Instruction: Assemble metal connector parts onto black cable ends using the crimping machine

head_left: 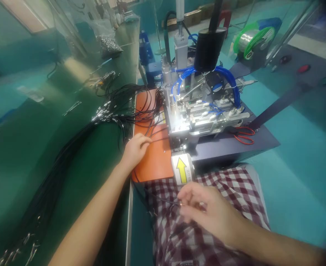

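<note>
Clear plastic bag (pixel 101 29) is seen standing on the green table (pixel 50 133), toward the far end; small metal parts (pixel 109 45) are held in it, heaped low, too small to be identified. Green spool (pixel 237 41) is seen at far right, with silvery wire (pixel 246 40) wound on it. Cardboard boxes (pixel 194 17) are seen in the background; their contents cannot be made out.

Left hand (pixel 135 150) is placed over the orange board (pixel 155 164), at its table-side edge. Thumb and forefinger are brought together on a thin black cable (pixel 160 139), by which the machine (pixel 181 123) is reached on the right. Right hand (pixel 204 210) is held above the checkered cloth (pixel 237 188), fingers curled, slightly blurred; the end of a dark lead (pixel 164 200) is pinched between thumb and fingers. Whether both hands are on one and the same line cannot be told.

A large cable bundle (pixel 74 142) is laid along the table, its pale tips (pixel 100 114) gathered near the board; loose black strands are spread from there onto the board. White cylinder (pixel 189 162), marked with a yellow arrow, is mounted just beside the board, beyond the right hand. Red loops (pixel 244 136) are seen lying on the machine base.
</note>
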